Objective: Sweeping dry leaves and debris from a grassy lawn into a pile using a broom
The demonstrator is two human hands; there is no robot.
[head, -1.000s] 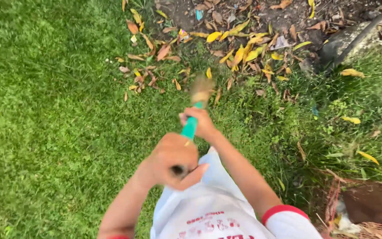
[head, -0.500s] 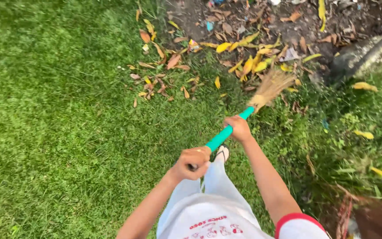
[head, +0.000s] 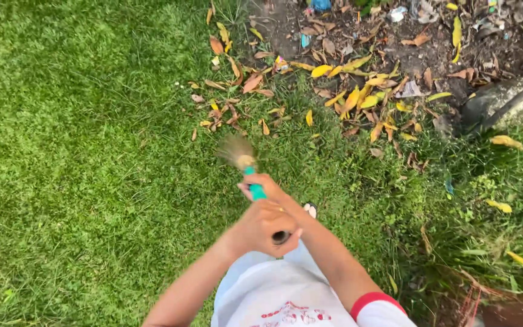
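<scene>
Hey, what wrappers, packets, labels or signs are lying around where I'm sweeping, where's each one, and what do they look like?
Small blue scrap of wrapper: on bare soil above the leaves, flat, light blue.
Blue piece of litter: at the top edge, partly cut off.
Pale crumpled wrapper: top, right of centre, whitish.
Small multicoloured wrapper: among the fallen leaves, crumpled.
Red print on the white shirt: bottom edge.
No signs or screens.

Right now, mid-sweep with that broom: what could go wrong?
1. The broom head is blurred in motion over bare grass, short of the leaves; the stroke may miss them or scatter them.
2. The foot shows just beside the handle; a low pull could clip it.
3. Left hand and right hand sit close together near the handle's top, so control of the head is likely weak.
</scene>
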